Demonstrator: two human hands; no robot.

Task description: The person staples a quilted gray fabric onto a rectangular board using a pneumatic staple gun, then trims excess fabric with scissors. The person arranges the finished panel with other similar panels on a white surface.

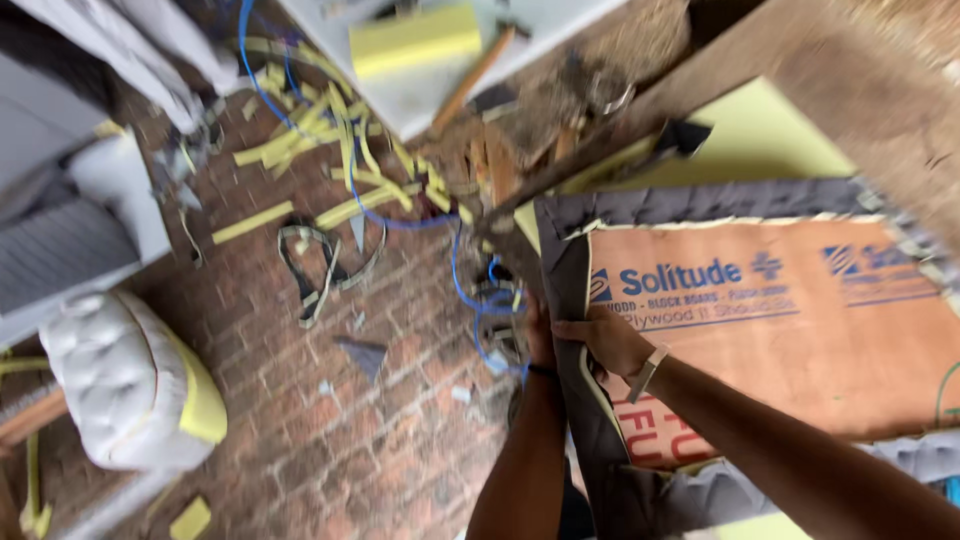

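A plywood board (800, 330) with printed blue and red marks lies in front of me, its edges wrapped in grey fabric (570, 280) over yellow foam. My right hand (605, 340) grips the fabric at the board's left edge and wears a light wrist strap. My left hand (538, 335) is partly hidden behind the fabric fold, pressed against the same edge; a dark band sits on its wrist. The view is blurred.
The brick floor (380, 420) is strewn with yellow foam strips (330, 150), a blue cable (460, 270) and a webbing strap (315, 265). A white tufted cushion (125, 385) lies at left. A yellow foam block (415, 40) rests on a white surface at top.
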